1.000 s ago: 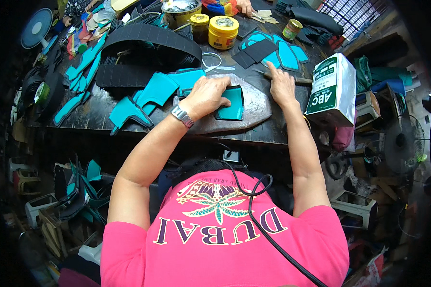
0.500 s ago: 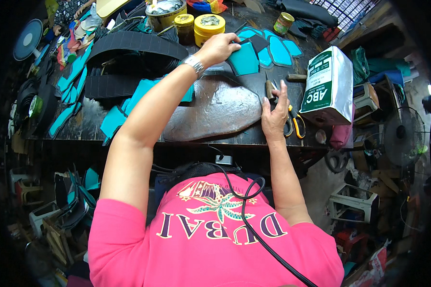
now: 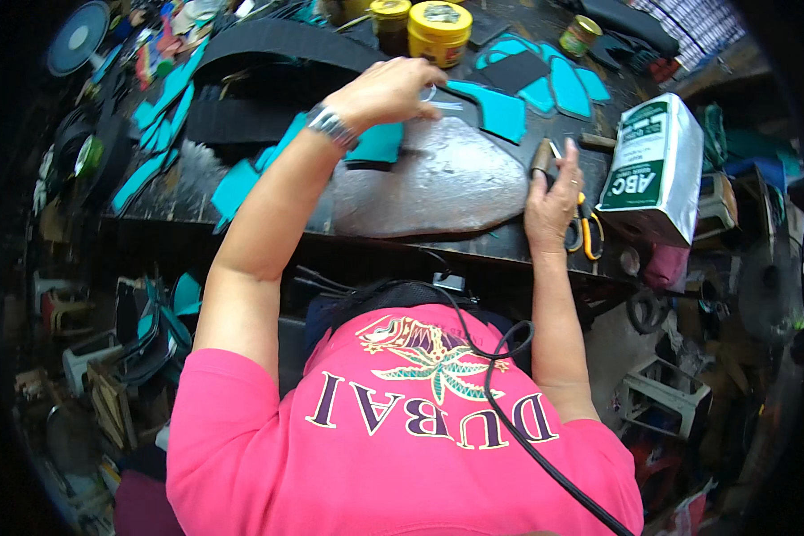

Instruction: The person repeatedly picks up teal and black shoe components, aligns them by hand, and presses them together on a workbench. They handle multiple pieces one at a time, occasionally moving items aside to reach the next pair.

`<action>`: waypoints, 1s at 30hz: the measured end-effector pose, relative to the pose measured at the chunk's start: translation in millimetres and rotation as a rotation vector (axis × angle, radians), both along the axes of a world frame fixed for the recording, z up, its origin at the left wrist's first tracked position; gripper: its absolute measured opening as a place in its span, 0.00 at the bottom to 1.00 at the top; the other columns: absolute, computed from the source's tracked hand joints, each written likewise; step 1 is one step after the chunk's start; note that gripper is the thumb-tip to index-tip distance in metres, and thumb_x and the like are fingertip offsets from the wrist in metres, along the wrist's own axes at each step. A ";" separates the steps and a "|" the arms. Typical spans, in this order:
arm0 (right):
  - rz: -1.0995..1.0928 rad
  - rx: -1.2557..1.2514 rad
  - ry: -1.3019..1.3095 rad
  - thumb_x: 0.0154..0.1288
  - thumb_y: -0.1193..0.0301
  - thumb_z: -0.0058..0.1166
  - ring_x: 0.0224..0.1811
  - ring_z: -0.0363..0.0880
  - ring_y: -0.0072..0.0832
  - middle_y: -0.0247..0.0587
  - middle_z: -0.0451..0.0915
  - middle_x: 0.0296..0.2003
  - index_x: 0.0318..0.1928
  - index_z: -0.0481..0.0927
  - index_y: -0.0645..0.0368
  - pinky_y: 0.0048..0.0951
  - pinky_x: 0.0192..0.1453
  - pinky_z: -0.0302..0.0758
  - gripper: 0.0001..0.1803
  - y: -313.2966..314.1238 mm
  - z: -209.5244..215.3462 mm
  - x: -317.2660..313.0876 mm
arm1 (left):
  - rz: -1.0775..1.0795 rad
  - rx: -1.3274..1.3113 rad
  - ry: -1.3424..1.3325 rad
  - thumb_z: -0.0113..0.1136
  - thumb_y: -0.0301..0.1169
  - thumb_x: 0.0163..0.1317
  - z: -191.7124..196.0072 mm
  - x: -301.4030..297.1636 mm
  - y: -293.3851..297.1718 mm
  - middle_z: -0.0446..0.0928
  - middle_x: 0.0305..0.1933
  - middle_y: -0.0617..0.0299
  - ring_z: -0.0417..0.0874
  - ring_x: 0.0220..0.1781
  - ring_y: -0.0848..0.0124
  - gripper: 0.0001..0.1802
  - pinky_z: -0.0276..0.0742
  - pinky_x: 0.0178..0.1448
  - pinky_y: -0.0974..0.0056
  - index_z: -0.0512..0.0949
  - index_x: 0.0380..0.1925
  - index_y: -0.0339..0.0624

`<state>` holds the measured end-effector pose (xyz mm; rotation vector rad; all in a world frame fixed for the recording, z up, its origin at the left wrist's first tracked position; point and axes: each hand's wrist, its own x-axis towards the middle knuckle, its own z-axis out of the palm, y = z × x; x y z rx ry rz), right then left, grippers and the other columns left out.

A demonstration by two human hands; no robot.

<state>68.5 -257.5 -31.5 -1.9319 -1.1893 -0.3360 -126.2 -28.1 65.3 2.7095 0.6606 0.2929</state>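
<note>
My left hand (image 3: 393, 92) is over the far side of the worktable. Thumb and fingers are apart, with the fingertips close to the narrow end of a cut teal sheet piece (image 3: 502, 114). Below it on the table's near edge lies a smooth, worn grey-brown slab (image 3: 438, 183). My right hand (image 3: 554, 207) rests at the slab's right end, index finger stretched and thumb apart. Just past that thumb is a wooden-handled tool (image 3: 542, 155); whether the thumb touches it is unclear. Black-and-yellow-handled scissors (image 3: 591, 234) lie beside my right wrist.
A white-and-green tin (image 3: 654, 170) stands at the right, near another wooden handle (image 3: 597, 141). More teal pieces (image 3: 570, 87) lie beyond. Yellow tub (image 3: 439, 34) and jar (image 3: 581, 37) stand at the back. A black strip roll (image 3: 286, 54) fills the left.
The view has shifted, so the table appears farther right. My left hand has moved leftward off the broad part of the teal piece, which now lies turned and nearer. My right hand stays put.
</note>
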 end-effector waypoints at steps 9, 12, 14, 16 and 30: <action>0.102 0.170 0.041 0.62 0.83 0.59 0.59 0.73 0.42 0.49 0.74 0.56 0.71 0.68 0.57 0.41 0.66 0.69 0.35 -7.2 8.0 -12.8 | 0.262 0.005 0.142 0.83 0.48 0.39 -26.0 -98.4 -17.8 0.71 0.68 0.52 0.68 0.73 0.52 0.54 0.66 0.73 0.48 0.72 0.69 0.44; 0.209 0.197 0.225 0.67 0.81 0.58 0.46 0.79 0.29 0.39 0.81 0.44 0.66 0.74 0.59 0.31 0.55 0.75 0.27 -29.2 10.6 -20.4 | 0.201 0.005 0.209 0.85 0.52 0.32 -29.0 -97.0 -0.2 0.70 0.67 0.51 0.68 0.72 0.51 0.60 0.67 0.74 0.49 0.70 0.70 0.48; 0.231 0.153 0.547 0.70 0.78 0.58 0.38 0.80 0.24 0.38 0.83 0.39 0.65 0.75 0.60 0.25 0.46 0.77 0.23 -52.6 10.0 -23.1 | 0.147 -0.003 0.217 0.85 0.52 0.31 -31.6 -95.1 5.5 0.69 0.68 0.51 0.67 0.73 0.49 0.61 0.66 0.74 0.47 0.70 0.70 0.49; 0.306 0.245 0.938 0.72 0.76 0.58 0.30 0.81 0.22 0.40 0.83 0.35 0.62 0.76 0.61 0.21 0.35 0.76 0.20 -87.2 14.3 -19.0 | 0.141 0.012 0.213 0.86 0.51 0.29 -33.5 -92.2 8.1 0.69 0.70 0.48 0.67 0.73 0.48 0.62 0.65 0.76 0.49 0.70 0.70 0.47; 0.152 0.268 1.553 0.71 0.70 0.59 0.18 0.75 0.23 0.47 0.83 0.30 0.65 0.64 0.50 0.19 0.16 0.64 0.26 -141.3 21.6 98.6 | 0.021 -0.096 -0.061 0.84 0.45 0.31 -15.1 -68.3 -24.4 0.74 0.60 0.50 0.74 0.65 0.50 0.56 0.72 0.67 0.49 0.71 0.68 0.55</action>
